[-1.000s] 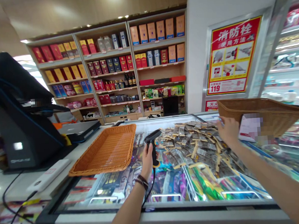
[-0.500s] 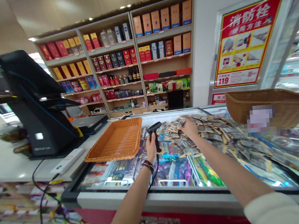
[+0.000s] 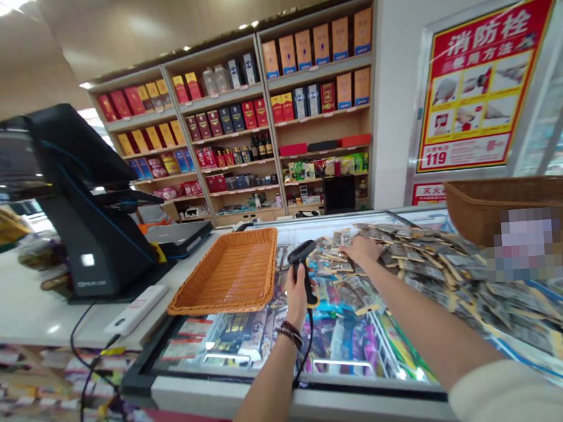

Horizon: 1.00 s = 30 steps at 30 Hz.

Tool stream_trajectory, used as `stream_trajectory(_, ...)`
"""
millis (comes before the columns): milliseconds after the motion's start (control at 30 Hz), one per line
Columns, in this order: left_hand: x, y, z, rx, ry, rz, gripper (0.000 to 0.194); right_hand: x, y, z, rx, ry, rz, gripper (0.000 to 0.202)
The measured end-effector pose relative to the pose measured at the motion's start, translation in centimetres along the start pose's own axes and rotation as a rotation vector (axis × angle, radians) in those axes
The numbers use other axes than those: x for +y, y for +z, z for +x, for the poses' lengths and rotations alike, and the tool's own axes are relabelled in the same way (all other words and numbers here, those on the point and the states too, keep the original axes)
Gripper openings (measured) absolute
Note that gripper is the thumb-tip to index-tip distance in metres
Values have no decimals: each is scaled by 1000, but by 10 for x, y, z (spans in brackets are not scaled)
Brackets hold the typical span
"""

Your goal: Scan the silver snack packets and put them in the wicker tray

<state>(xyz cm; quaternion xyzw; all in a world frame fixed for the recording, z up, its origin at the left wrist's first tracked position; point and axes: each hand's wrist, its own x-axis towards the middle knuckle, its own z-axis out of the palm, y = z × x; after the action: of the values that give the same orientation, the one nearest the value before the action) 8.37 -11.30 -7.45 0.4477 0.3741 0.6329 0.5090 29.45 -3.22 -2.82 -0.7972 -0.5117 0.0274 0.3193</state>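
My left hand point(image 3: 297, 297) is wrapped round the handle of a black barcode scanner point(image 3: 302, 253), its head pointing up and away from me. The cable runs down past my wrist over the cabinet's front edge. A heap of small clear packets point(image 3: 422, 259) with tan edges is spread on the glass top of the freezer point(image 3: 202, 385). At the left part of that heap, my right hand point(image 3: 363, 251) is closed, thumb and fingers at a packet point(image 3: 342, 237); its fingertips are partly hidden among the packets.
An orange wicker basket point(image 3: 228, 272) sits left of the scanner. A brown basket point(image 3: 516, 198) stands at the right beyond the heap. On the left counter are a black checkout terminal point(image 3: 90, 237), a flat black device point(image 3: 180, 237) and a white power strip point(image 3: 137, 309). Bottle shelves point(image 3: 270, 125) line the back.
The view has shifted, so most things sit slightly further right and lower. My right hand stays at the packets, its fingers now turned more to the left. The scanner remains in my left hand.
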Motion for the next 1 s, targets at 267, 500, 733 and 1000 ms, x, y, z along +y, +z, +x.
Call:
stream_trajectory(267,0,2,-2,-7,-7,18,70,37,0,-8,49,-48,436,23)
stream_trajectory(500,-6,2,-4,-72,10,31,64,44,23,-41,44,-64,872,56)
stream_trajectory(733,-11,2,-2,-79,23,17,63,40,36,-57,93,-219,821,56)
stream_trajectory(1000,-10,3,-3,-77,1,50,63,38,34,-68,-91,-304,467,14)
